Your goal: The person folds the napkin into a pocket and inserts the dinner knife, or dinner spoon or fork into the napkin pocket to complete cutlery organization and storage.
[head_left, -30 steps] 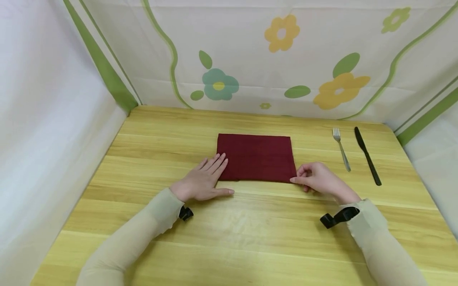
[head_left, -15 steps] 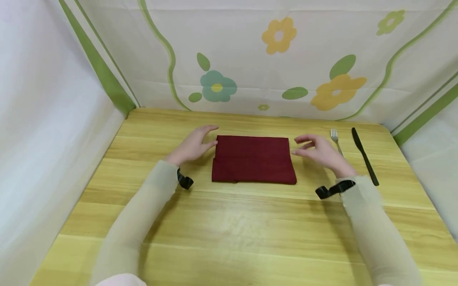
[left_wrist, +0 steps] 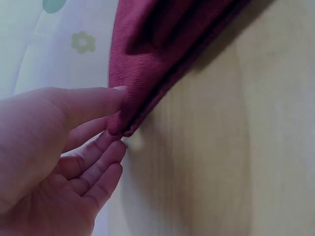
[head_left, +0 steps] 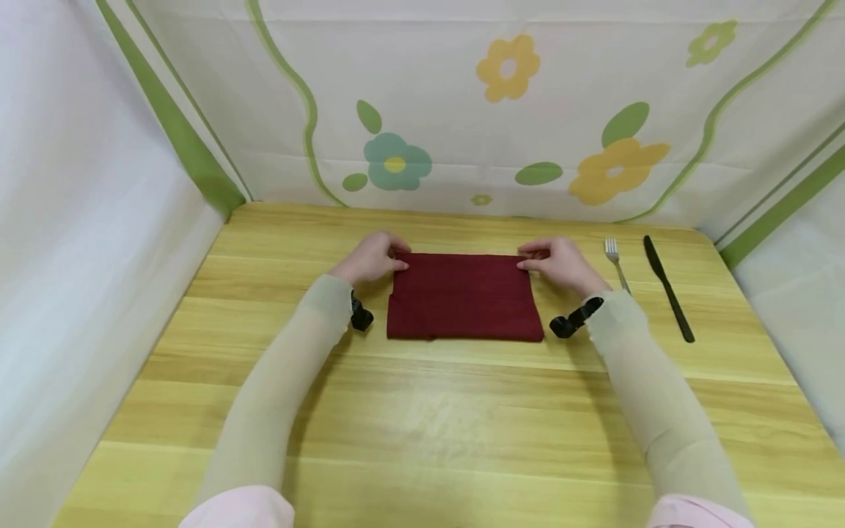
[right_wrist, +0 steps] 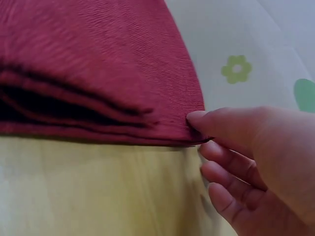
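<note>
A dark red folded cloth napkin [head_left: 465, 297] lies flat on the wooden table, its long sides running left to right. At its far left corner my left hand [head_left: 372, 258] pinches the edge, thumb on top and fingers beneath. The left wrist view shows that corner of the napkin [left_wrist: 147, 64] between thumb and fingers of the left hand [left_wrist: 59, 142]. My right hand [head_left: 557, 262] pinches the far right corner in the same manner. In the right wrist view, stacked folded layers show along the napkin's side [right_wrist: 123, 78], beside the thumb of the right hand [right_wrist: 256, 157].
A silver fork [head_left: 614, 257] and a black knife [head_left: 668, 287] lie to the right of the right hand. Behind the table [head_left: 422, 418] hangs a white curtain [head_left: 449, 110] with flowers. Each wrist carries a black camera strap.
Both hands have left the napkin's near part and moved away from the body to its far corners. Each hand now pinches a corner; the napkin still lies folded.
</note>
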{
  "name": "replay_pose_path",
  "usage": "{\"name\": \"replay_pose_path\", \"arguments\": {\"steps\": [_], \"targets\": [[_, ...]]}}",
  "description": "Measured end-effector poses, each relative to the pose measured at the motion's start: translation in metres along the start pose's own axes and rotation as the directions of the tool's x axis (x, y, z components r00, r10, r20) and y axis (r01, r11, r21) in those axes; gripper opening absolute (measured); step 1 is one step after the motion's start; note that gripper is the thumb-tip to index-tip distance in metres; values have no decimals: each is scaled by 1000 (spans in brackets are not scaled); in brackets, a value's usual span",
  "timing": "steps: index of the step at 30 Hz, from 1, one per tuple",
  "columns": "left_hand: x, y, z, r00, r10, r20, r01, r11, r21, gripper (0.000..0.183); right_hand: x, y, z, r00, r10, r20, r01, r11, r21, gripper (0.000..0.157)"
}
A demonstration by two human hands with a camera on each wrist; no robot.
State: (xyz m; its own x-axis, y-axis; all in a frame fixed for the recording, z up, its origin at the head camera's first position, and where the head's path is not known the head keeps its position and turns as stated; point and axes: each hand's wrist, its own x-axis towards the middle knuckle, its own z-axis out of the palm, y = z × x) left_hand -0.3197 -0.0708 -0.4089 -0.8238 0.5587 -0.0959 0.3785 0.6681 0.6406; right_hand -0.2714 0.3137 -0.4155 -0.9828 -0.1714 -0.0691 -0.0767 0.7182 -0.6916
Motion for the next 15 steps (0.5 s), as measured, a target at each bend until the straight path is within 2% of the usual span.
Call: {"name": "replay_pose_path", "arguments": {"steps": [8, 11, 15], "targets": [[1, 3, 3, 1000, -2, -27, 2, 1000, 2, 22, 3, 0, 5, 1000, 2, -7, -3, 999, -39, 24], [1, 4, 3, 999, -11, -34, 11, 1000, 4, 17, 3, -3, 8, 1000, 1, -5, -1, 1000, -22, 20], [1, 5, 5, 1000, -6, -30, 6, 1000, 5, 19, 3, -5, 10, 1000, 10, -1, -10, 1000, 17, 20]]}}
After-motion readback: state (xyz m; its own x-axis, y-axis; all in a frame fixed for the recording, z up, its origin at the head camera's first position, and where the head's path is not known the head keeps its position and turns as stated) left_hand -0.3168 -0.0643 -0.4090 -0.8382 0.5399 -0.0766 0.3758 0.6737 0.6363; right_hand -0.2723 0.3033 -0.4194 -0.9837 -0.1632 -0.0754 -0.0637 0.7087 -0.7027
